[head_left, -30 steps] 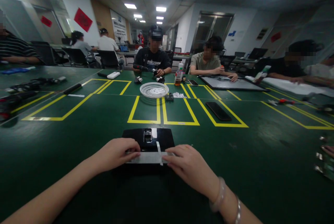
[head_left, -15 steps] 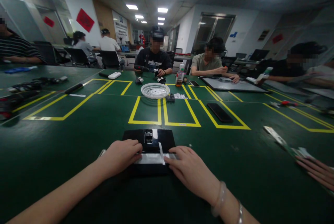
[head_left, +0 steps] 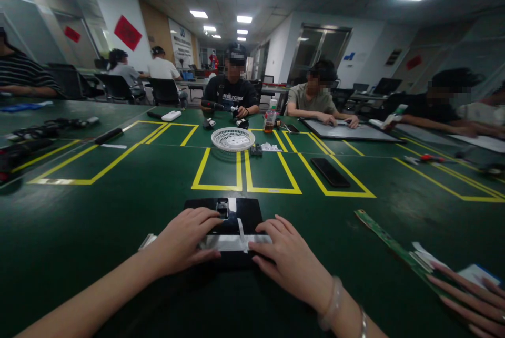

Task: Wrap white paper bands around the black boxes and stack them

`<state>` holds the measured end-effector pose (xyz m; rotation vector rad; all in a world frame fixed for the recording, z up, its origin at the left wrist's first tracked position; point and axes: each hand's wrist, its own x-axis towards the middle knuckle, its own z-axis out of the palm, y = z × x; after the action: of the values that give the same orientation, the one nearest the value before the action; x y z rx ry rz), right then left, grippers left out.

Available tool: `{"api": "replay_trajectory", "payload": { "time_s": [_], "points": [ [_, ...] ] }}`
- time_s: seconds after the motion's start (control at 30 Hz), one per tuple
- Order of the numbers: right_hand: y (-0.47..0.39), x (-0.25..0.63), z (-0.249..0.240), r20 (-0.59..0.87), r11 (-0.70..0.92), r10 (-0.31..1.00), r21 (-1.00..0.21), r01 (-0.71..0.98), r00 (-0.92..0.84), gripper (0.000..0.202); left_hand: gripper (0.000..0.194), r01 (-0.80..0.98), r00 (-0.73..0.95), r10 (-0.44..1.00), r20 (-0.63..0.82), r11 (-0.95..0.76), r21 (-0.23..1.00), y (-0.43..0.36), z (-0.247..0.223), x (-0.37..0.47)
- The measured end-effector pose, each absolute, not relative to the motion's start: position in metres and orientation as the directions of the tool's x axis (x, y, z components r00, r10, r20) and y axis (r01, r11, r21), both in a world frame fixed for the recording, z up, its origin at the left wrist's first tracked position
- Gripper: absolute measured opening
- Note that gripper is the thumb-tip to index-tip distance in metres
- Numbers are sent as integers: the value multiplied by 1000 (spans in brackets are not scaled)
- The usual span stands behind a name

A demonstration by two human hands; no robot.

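Observation:
A glossy black, flat device lies in front of me, with a small square recess near its far edge. A silvery-white strip runs across its middle, and a narrow white tab stands out from it. My left hand lies over the left side, thumb and fingers apart, fingertips close to the recess. On the right end of the strip, my right hand rests with its fingers spread. My left hand hides part of the strip. A pale piece shows beyond my left wrist.
Another person's hand is at the right by a long green circuit board. Beyond the device are yellow tape outlines, a white round basket, a black phone and a bottle. Several people sit around the green table.
My left fingers have shifted forward towards the recess and spread from the thumb. My right fingers have opened slightly. At the right, the neighbour's hand and the circuit board have moved closer to me.

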<state>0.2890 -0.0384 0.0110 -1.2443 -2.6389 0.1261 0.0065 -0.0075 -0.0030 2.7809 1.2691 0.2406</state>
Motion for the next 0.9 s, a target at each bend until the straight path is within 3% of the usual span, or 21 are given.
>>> {"api": "replay_trajectory", "payload": {
  "time_s": [0.07, 0.17, 0.37, 0.6, 0.73, 0.9],
  "points": [
    [-39, 288, 11, 171, 634, 773, -163, 756, -611, 20, 83, 701, 688, 718, 104, -695, 160, -8, -8, 6],
    [-39, 287, 12, 211, 650, 757, -145, 746, -618, 20, 99, 687, 704, 707, 65, -701, 189, -8, -13, 7],
    [-36, 291, 13, 381, 677, 709, -135, 723, -593, 34, 87, 674, 705, 704, 91, -704, 223, -8, -8, 11],
    [-33, 294, 11, 411, 690, 697, -163, 705, -587, 34, 72, 747, 609, 773, 178, -634, 198, 6, 5, -15],
    [-33, 294, 11, 390, 684, 710, -186, 705, -586, 34, 62, 868, 445, 865, 232, -480, 124, 32, 7, -58],
    [-33, 295, 10, 370, 682, 717, -201, 703, -590, 33, 72, 984, 125, 966, 226, -149, 96, 58, 2, -132]
  ]
}}
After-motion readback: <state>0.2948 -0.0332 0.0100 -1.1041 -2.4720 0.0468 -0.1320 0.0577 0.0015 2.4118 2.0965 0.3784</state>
